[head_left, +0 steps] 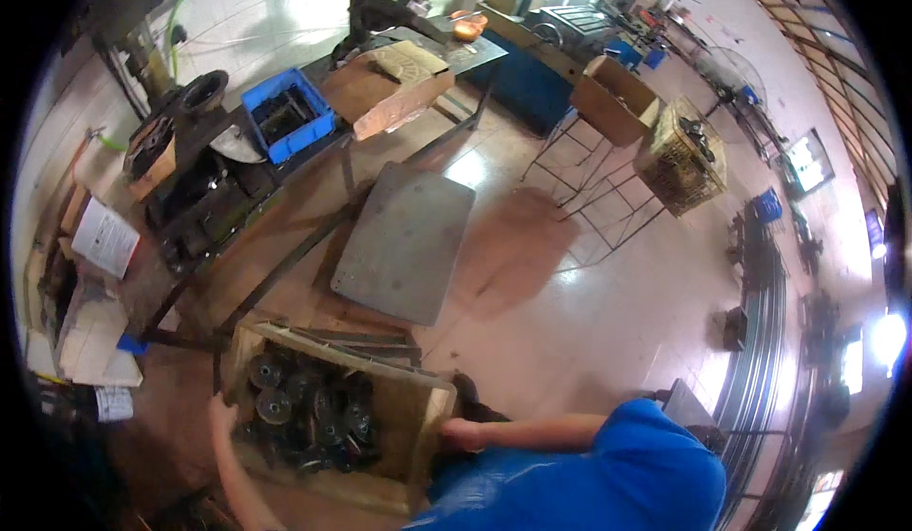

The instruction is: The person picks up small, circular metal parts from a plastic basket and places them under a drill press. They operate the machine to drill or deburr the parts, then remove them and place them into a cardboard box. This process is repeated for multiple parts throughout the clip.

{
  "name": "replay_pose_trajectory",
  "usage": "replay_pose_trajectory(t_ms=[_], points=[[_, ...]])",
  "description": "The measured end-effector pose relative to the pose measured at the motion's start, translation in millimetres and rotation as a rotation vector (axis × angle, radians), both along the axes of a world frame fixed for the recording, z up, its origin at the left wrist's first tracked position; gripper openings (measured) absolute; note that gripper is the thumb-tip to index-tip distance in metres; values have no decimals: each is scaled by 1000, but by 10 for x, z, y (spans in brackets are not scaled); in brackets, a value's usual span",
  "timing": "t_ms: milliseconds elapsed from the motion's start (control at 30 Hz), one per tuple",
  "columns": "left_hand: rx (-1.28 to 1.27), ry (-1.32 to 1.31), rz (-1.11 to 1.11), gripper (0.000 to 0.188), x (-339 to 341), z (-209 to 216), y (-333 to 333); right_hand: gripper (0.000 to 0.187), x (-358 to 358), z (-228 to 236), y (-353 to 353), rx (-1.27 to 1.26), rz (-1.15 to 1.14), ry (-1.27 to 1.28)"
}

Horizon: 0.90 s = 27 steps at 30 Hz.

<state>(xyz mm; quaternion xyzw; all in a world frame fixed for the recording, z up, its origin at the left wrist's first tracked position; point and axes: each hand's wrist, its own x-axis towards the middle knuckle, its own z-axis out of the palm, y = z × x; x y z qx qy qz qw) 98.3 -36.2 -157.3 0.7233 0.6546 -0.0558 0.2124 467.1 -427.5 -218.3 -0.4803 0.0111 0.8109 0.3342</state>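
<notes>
A worn, box-like crate (pixel 429 436) tilts in front of my body, with several dark round metal parts (pixel 275 406) piled in it, mostly toward its left side. My left hand (pixel 222 411) is closed on the crate's left edge, its fingertips partly hidden. At the opposite side, my right hand (pixel 462 434) is closed against the crate's right wall. Just beyond the crate stands a stool or low stand with a grey flat top (pixel 408 241).
A dark workbench (pixel 275 175) along the left holds a blue plastic bin (pixel 288 118) and a cardboard box (pixel 389 85). Farther right, another carton (pixel 613 99) and a yellowish basket (pixel 679 156) sit on thin metal stands. Long metal bars (pixel 755 341) lie at the right.
</notes>
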Motion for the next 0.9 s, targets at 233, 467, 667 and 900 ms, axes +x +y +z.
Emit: replay_pose_trajectory(t_ms=[233, 467, 667, 900], points=[[-58, -248, -129, 34, 317, -254, 125, 27, -92, 90, -299, -117, -204, 117], [-29, -105, -69, 40, 445, -375, 169, 28, -251, -144, -372, 231, -35, -324], [-117, -82, 106, 25, 12, -824, 215, 30, -19, 131, -92, 221, -281, -444], [-35, -339, 149, 26, -198, -654, -649, 39, 629, 1239, 15, 177, -244, -695]])
